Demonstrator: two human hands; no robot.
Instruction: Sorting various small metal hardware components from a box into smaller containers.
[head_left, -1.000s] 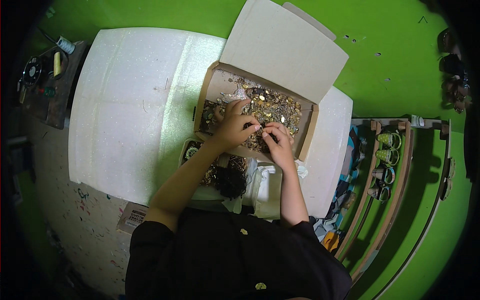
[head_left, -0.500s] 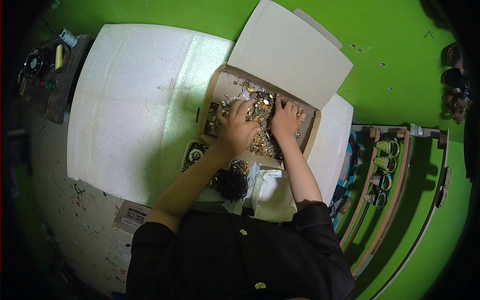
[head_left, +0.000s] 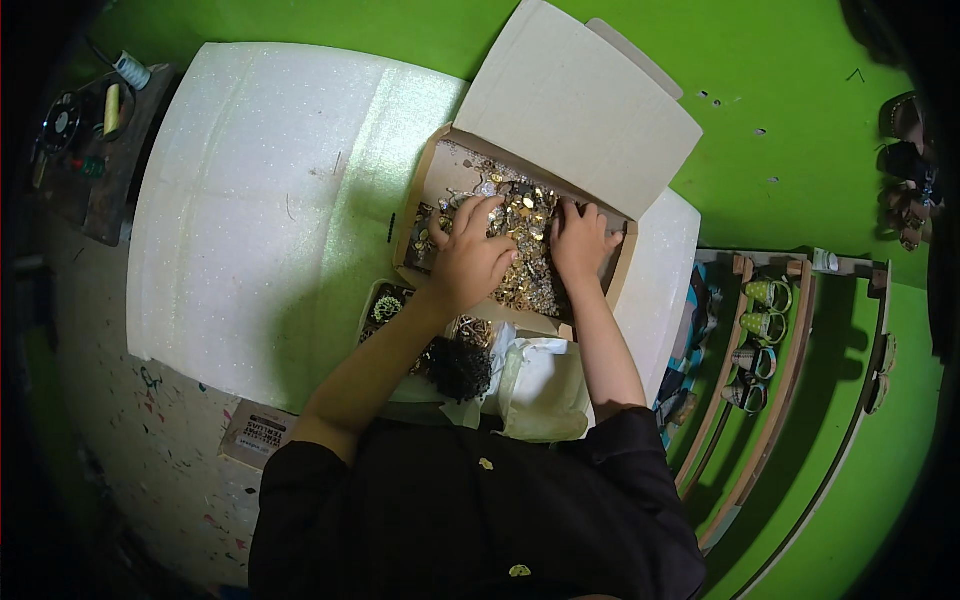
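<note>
A brown cardboard box (head_left: 622, 272) stands with its lid (head_left: 580, 105) raised at the back. Many small gold and silver ornament pieces (head_left: 525, 225) fill its middle. My left hand (head_left: 465, 255) rests palm down over the left part of the pile, fingers spread among the pieces. On the pile's right side, my right hand (head_left: 580, 242) reaches down with its fingers apart and bent, near the box's right wall. The fingertips are partly hidden, and I see nothing held in either hand.
The box sits on a white glittery table (head_left: 270, 200). Nearer me are a tray (head_left: 368, 310) of small parts, a black tangled bundle (head_left: 460, 368) and a pale bag (head_left: 545, 390). Sandals hang on a wooden rack (head_left: 790, 370) at right. A dark side table (head_left: 95, 190) stands far left.
My right hand has shifted right toward the box's right wall, exposing more pieces between my hands. My left hand stays in about the same spot. The whole view has slid slightly.
</note>
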